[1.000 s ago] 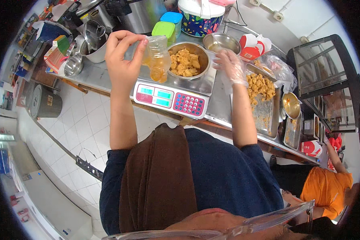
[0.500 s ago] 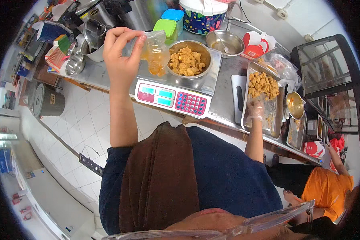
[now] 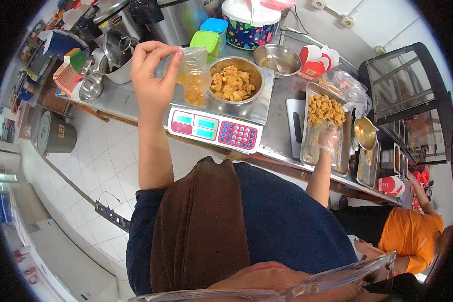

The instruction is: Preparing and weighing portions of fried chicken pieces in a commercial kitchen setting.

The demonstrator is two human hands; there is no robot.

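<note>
High on the left, my left hand point(image 3: 156, 70) pinches the top of a small clear plastic bag point(image 3: 195, 73) with orange liquid in its lower part. The bag hangs beside a steel bowl point(image 3: 236, 102) of golden-brown fried chicken pieces point(image 3: 233, 83). That bowl sits on a scale point(image 3: 214, 129) with lit displays. My right hand point(image 3: 329, 139), in a clear plastic glove, is down in a long metal tray point(image 3: 343, 160). It touches the near edge of a heap of chicken pieces point(image 3: 325, 109); its fingertips are hidden.
Behind stand a spoon-holding steel bowl point(image 3: 290, 66), lidded tubs point(image 3: 205, 40) and a red-white carton point(image 3: 317, 60). A brass-coloured bowl point(image 3: 365, 133) and glass cabinet point(image 3: 407, 83) stand right. A person in orange point(image 3: 410, 236) works at lower right.
The view has shifted slightly. My right hand has moved up against the chicken heap in the tray. My left hand still pinches the bag beside the bowl.
</note>
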